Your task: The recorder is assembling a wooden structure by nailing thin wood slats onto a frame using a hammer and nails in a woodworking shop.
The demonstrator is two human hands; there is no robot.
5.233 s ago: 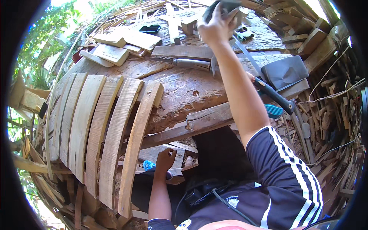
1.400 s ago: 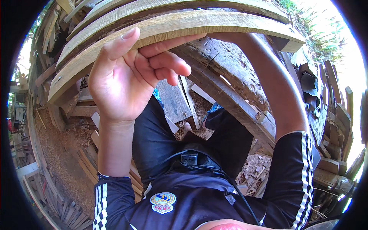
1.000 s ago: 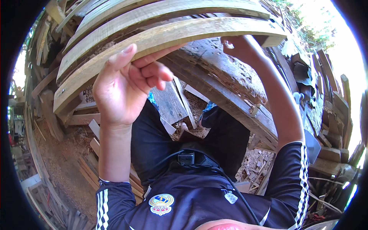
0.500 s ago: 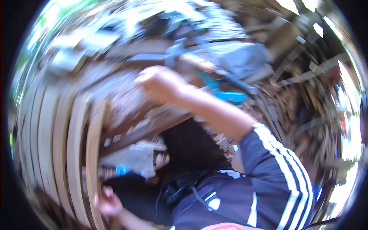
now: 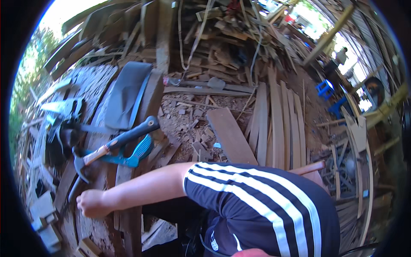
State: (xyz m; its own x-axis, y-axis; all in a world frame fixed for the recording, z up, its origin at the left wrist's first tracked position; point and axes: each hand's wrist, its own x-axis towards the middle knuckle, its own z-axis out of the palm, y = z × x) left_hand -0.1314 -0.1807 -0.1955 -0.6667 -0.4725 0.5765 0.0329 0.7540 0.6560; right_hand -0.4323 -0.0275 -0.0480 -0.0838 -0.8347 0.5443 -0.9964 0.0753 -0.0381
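My right hand (image 5: 92, 203) is curled closed low over a heavy worn timber bench (image 5: 100, 233). Its fingertips face away, so what they hold, if anything, is hidden. A thin dark metal rod (image 5: 75, 190) lies just beyond the knuckles. Above the hand rests a claw hammer (image 5: 115, 141), with a wood and dark-grip handle slanting up to the right. Partly under it is a teal tool handle (image 5: 139, 155), like a saw's. A flat grey sheet-like piece (image 5: 128, 96) lies farther along the bench. My left hand is out of view.
Long planks (image 5: 278, 124) lie on the ground to the right, beside a broad brown board (image 5: 231, 135). Wood scraps (image 5: 188, 113) litter the soil. Stacked timber (image 5: 128, 30) stands at the back. Blue stools (image 5: 325, 90) and a person (image 5: 340, 58) are far right.
The view has swung and steadied. My right arm now reaches across to the left with its hand beside the hammer. My left hand and the upright slats have left the picture.
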